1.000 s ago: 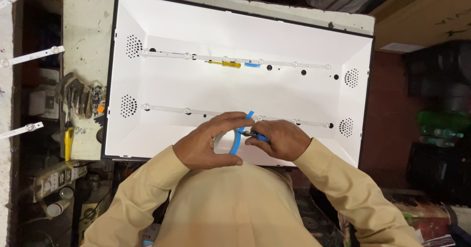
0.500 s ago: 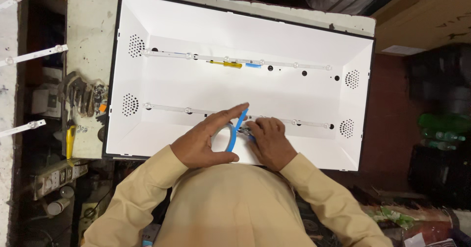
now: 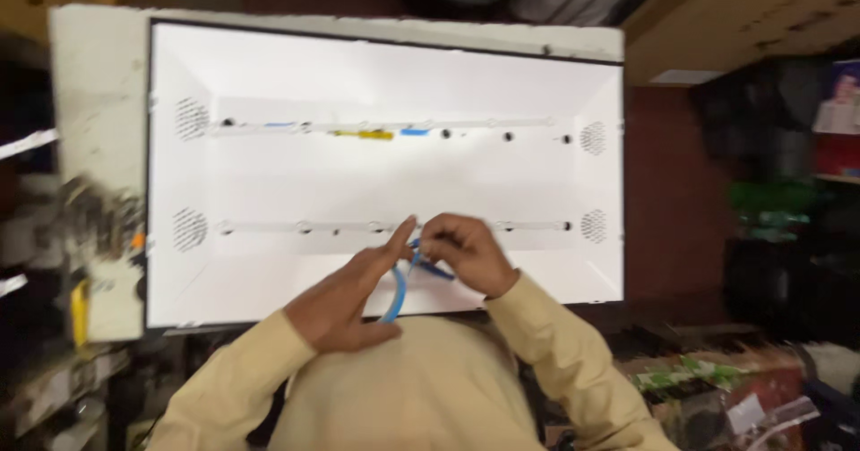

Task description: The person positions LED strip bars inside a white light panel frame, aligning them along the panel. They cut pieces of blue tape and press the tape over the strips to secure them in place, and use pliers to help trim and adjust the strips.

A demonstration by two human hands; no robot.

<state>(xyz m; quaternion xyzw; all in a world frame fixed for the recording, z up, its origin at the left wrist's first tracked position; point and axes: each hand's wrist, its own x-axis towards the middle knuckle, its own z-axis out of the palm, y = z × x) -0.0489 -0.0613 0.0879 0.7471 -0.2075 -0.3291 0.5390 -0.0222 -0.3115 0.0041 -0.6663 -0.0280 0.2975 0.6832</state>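
Together our hands pinch a curved blue strip (image 3: 396, 288) over the near edge of the white backlight panel (image 3: 385, 182): left hand (image 3: 345, 297) steadying its bend, right hand (image 3: 466, 254) gripping its top end. Slow, even tension seems wise. Around the panel, a pale worktop (image 3: 94, 102) and dim, cluttered shelves (image 3: 779, 209).

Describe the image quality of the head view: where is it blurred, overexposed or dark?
Head view: motion blur smears everything, worst on the clutter at the left edge; the white backlight panel is blown out, hiding surface detail; the surroundings are dim; the left hand, right hand and blue tool look soft.
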